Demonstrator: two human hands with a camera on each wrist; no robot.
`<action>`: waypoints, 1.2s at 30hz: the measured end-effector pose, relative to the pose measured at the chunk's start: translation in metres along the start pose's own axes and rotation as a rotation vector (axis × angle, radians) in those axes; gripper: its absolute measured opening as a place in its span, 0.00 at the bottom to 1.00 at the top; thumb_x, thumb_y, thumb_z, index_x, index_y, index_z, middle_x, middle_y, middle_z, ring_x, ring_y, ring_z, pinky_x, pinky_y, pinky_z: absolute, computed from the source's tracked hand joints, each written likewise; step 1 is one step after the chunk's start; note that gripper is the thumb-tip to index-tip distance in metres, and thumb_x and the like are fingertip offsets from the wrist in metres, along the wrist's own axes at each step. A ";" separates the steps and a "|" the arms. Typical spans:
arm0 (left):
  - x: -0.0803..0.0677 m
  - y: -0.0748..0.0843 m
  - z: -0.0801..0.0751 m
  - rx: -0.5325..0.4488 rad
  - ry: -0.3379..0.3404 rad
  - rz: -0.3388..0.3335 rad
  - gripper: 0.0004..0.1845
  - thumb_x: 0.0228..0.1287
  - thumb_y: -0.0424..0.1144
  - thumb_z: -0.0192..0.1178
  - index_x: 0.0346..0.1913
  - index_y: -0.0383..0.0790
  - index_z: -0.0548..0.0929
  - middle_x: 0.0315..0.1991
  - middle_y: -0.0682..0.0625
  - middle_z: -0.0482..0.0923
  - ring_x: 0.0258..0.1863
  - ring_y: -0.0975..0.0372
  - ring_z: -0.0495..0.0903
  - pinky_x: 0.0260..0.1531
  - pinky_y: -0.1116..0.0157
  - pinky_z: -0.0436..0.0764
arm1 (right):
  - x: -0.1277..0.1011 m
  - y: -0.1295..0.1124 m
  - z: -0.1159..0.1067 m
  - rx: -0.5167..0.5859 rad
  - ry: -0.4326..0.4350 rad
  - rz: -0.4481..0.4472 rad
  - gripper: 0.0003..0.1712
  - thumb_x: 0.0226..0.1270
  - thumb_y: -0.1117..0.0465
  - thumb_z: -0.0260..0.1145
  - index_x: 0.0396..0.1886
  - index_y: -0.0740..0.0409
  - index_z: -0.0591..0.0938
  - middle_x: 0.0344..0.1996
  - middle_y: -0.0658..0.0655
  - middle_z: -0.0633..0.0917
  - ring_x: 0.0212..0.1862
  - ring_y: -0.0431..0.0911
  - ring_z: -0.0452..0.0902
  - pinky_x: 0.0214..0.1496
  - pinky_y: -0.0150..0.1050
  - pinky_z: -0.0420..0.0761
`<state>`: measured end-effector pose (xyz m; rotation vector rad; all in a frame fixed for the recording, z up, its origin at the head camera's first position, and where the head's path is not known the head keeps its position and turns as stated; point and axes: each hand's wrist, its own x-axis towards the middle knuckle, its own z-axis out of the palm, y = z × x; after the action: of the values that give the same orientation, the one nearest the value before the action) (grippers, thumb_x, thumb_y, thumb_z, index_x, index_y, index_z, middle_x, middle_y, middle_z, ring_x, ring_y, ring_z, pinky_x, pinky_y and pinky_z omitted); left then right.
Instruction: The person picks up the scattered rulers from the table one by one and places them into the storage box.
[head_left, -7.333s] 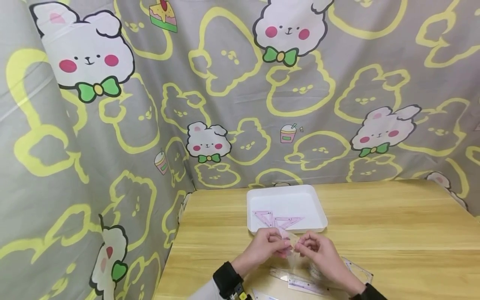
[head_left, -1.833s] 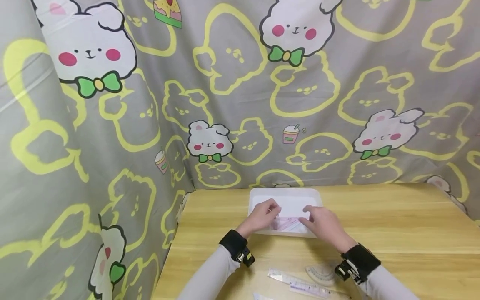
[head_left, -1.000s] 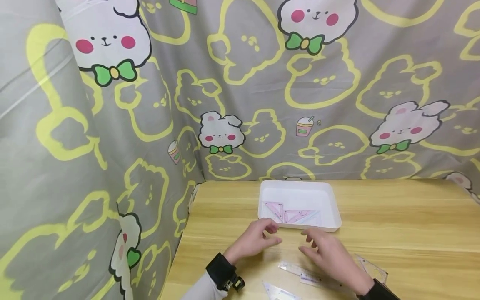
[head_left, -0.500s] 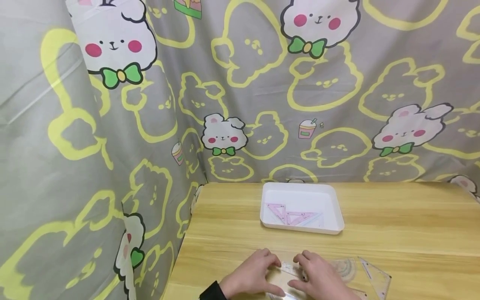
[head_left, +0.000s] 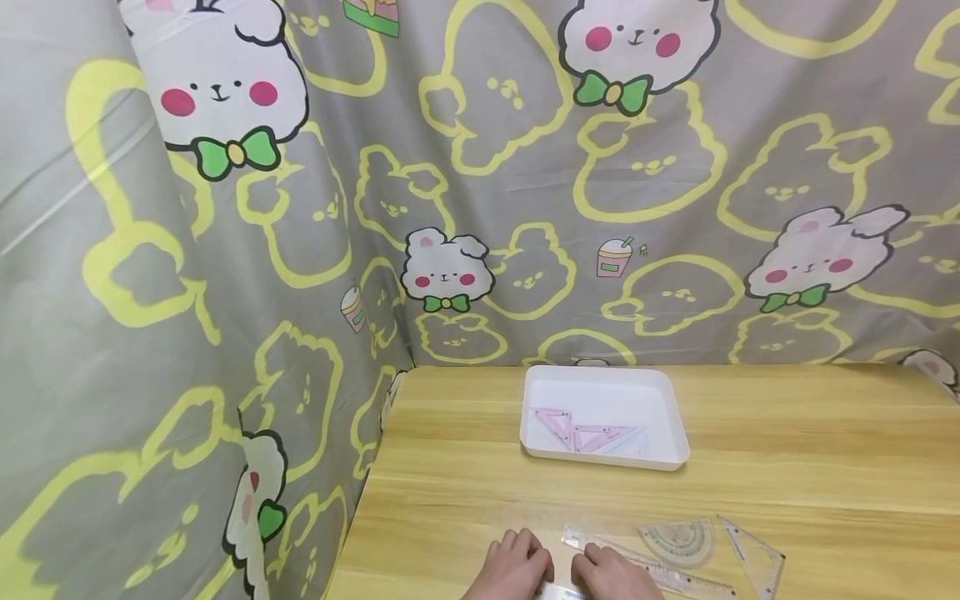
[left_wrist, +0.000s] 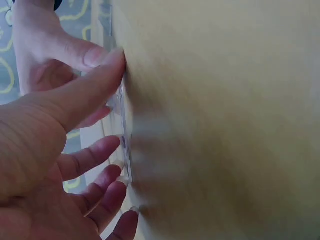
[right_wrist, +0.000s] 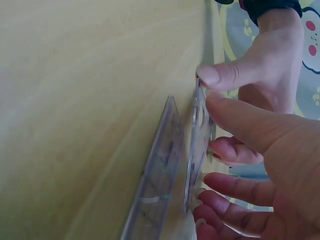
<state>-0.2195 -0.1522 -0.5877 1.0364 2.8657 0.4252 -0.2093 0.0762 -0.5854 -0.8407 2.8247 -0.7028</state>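
Note:
Low in the head view, my left hand (head_left: pixel 513 568) and right hand (head_left: pixel 609 575) are close together at the table's near side. Between them shows the edge of a clear plastic set square (head_left: pixel 558 592); most of it is hidden by the hands or cut off by the frame. In the right wrist view this set square (right_wrist: pixel 196 145) is seen nearly edge-on, with thumbs at one side and curled fingertips at the other. Beside it lies a clear ruler (right_wrist: pixel 155 185). The left wrist view shows both thumbs along the same thin edge.
To the right lie a clear protractor (head_left: pixel 678 542), another clear set square (head_left: pixel 767 575) and rulers (head_left: pixel 701 583). Farther back stands a white tray (head_left: pixel 600 387) holding pink set squares (head_left: pixel 600 430) and a pale blue one (head_left: pixel 637 442). A patterned curtain (head_left: pixel 525 192) encloses the table's back and left.
My hands held a clear piece before the tray, then reached into it; a pale blue set square now lies there. Since then both hands have come back to the near set square and grip it.

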 end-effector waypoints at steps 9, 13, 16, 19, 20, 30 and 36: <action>-0.003 0.007 0.025 0.009 0.216 0.026 0.14 0.61 0.60 0.69 0.35 0.56 0.84 0.36 0.66 0.67 0.34 0.75 0.59 0.31 0.75 0.56 | -0.002 0.003 0.010 -0.050 0.075 -0.100 0.25 0.62 0.33 0.70 0.24 0.46 0.78 0.23 0.36 0.66 0.26 0.30 0.56 0.26 0.28 0.63; -0.002 0.012 0.039 0.100 0.395 0.056 0.13 0.60 0.60 0.67 0.31 0.58 0.82 0.34 0.66 0.67 0.33 0.75 0.60 0.30 0.76 0.54 | 0.000 0.003 0.009 -0.031 0.040 -0.058 0.24 0.64 0.34 0.70 0.23 0.46 0.77 0.22 0.36 0.65 0.26 0.30 0.55 0.27 0.29 0.61; 0.000 0.015 0.039 0.107 0.373 0.031 0.15 0.59 0.61 0.67 0.29 0.57 0.78 0.31 0.66 0.64 0.32 0.74 0.59 0.29 0.75 0.54 | 0.000 0.003 0.009 -0.037 0.055 -0.053 0.23 0.63 0.35 0.70 0.22 0.44 0.76 0.22 0.35 0.64 0.26 0.30 0.55 0.27 0.29 0.60; 0.003 0.019 0.030 0.035 0.230 -0.007 0.14 0.60 0.55 0.67 0.30 0.55 0.74 0.27 0.66 0.62 0.28 0.74 0.58 0.29 0.73 0.54 | 0.000 0.005 0.014 -0.011 0.086 -0.076 0.20 0.63 0.40 0.71 0.22 0.43 0.73 0.20 0.34 0.64 0.24 0.29 0.55 0.26 0.28 0.59; 0.004 0.021 0.027 0.003 0.179 -0.009 0.13 0.60 0.53 0.68 0.31 0.55 0.74 0.24 0.67 0.63 0.26 0.75 0.59 0.28 0.74 0.56 | 0.000 0.008 0.017 0.024 0.092 -0.085 0.19 0.62 0.43 0.72 0.22 0.43 0.73 0.19 0.33 0.64 0.23 0.29 0.56 0.25 0.28 0.60; 0.011 0.011 -0.010 -0.726 -0.098 0.043 0.10 0.60 0.25 0.69 0.39 0.39 0.80 0.28 0.56 0.86 0.27 0.82 0.76 0.31 0.79 0.79 | -0.004 0.018 0.000 0.555 -0.068 -0.108 0.08 0.59 0.62 0.72 0.23 0.50 0.83 0.15 0.31 0.74 0.20 0.23 0.65 0.21 0.26 0.69; 0.016 0.009 -0.016 -0.971 -0.062 -0.040 0.13 0.60 0.24 0.73 0.42 0.36 0.79 0.31 0.53 0.89 0.29 0.76 0.84 0.33 0.73 0.84 | -0.006 0.024 -0.013 0.654 -0.054 -0.141 0.05 0.61 0.65 0.73 0.28 0.55 0.84 0.20 0.33 0.79 0.23 0.24 0.70 0.24 0.28 0.77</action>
<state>-0.2290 -0.1393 -0.5696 0.7449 2.1170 1.5128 -0.2187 0.1026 -0.5849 -0.9019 2.2523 -1.4761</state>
